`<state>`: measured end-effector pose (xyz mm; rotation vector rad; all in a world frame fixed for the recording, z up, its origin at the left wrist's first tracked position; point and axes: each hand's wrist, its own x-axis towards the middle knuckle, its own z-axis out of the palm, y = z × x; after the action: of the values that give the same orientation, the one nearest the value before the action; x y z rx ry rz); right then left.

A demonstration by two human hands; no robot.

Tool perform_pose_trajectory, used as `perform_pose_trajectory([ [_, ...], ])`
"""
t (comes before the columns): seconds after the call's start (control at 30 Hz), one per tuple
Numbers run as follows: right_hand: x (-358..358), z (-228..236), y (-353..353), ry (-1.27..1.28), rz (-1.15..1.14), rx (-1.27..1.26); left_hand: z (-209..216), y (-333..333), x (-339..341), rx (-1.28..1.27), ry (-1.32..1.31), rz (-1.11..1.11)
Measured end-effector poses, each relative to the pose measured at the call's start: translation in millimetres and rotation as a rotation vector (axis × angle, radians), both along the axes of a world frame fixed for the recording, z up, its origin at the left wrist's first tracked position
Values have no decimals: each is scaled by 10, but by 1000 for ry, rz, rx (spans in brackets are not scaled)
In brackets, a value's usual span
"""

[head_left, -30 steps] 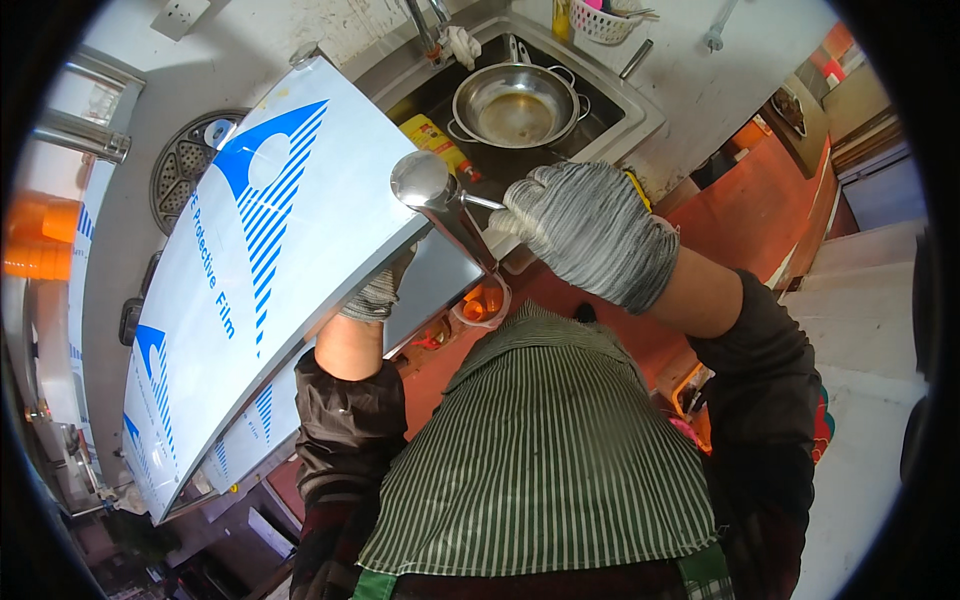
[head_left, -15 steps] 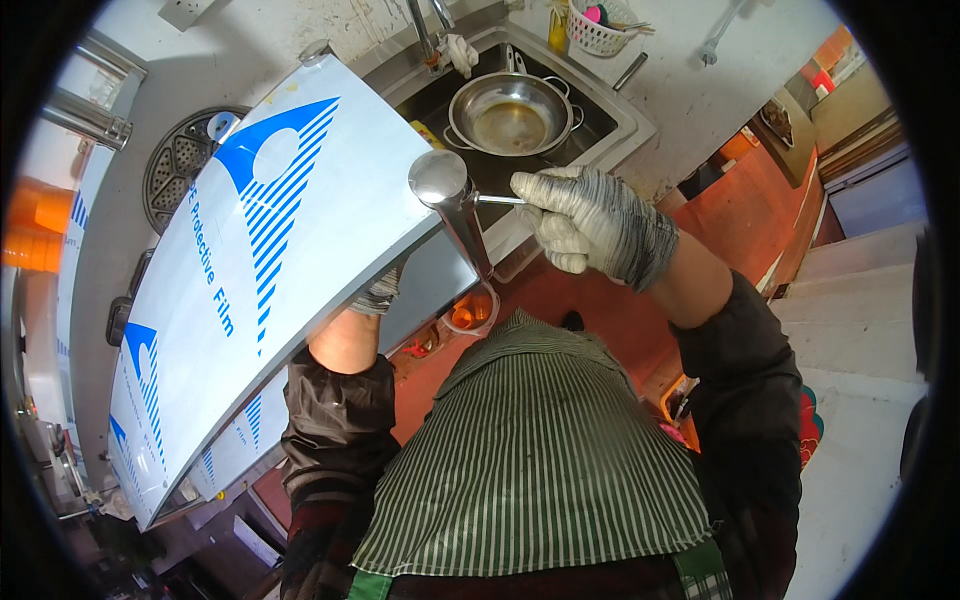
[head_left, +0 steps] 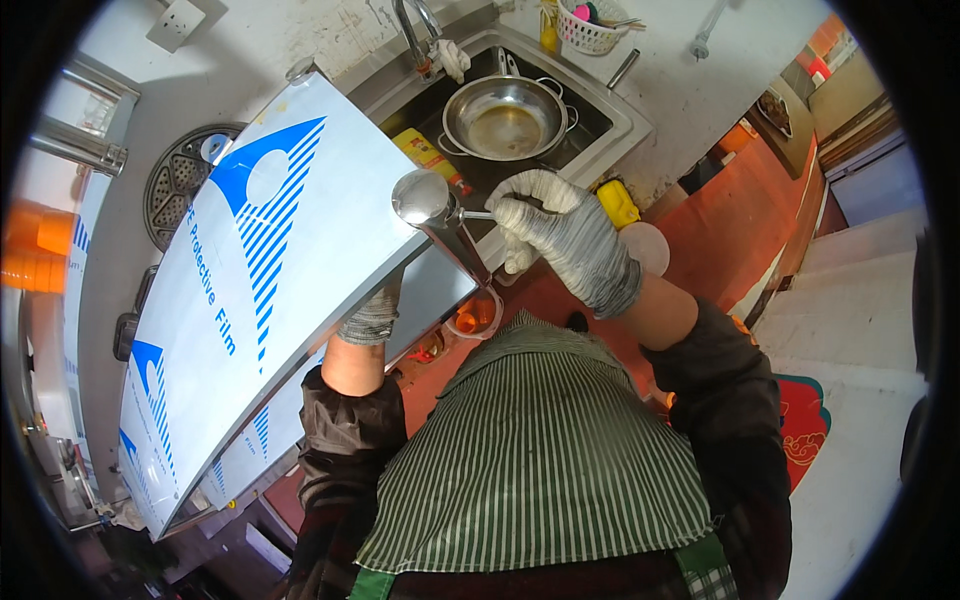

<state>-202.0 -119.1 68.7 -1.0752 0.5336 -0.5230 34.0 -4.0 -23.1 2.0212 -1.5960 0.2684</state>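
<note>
A steel shelf unit with a film-covered white top (head_left: 270, 200) stands tilted at my left, a round-capped metal post (head_left: 425, 200) at its near right corner. My right hand (head_left: 570, 240), in a grey-white knit glove, is curled with thumb and fingertips at the outer end of a thin silver hex key (head_left: 476, 215). The key's other end meets the post just below its cap; the rest of it is hidden by the fingers. My gloved left hand (head_left: 375, 312) reaches under the top beside the post. The panel hides its fingers.
Behind the post is a sink (head_left: 625, 130) holding a steel pan (head_left: 505, 118) and a yellow packet (head_left: 425, 155). A faucet (head_left: 415, 45) and a white basket (head_left: 590, 35) stand at the back. Near my right wrist are a yellow bottle (head_left: 618, 203) and an orange-filled tub (head_left: 475, 312) lower left.
My right hand has turned at the wrist and shifted slightly left and down, its fingers now more arched around the key's end. The view has shifted a little, uncovering the yellow bottle.
</note>
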Motion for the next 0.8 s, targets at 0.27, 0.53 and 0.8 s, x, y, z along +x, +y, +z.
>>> perform_pose_trajectory([
  [0.27, -19, -96, 20, 204, -130, -1185, -1, 88, 85, 71, 12, 62],
  [0.53, -115, 133, -77, 490, 6, -2043, 129, 649, 52, 164, -156, 142],
  [0.8, -51, 310, -2, 389, 166, -613, 155, 706, 43, 158, -202, 142],
])
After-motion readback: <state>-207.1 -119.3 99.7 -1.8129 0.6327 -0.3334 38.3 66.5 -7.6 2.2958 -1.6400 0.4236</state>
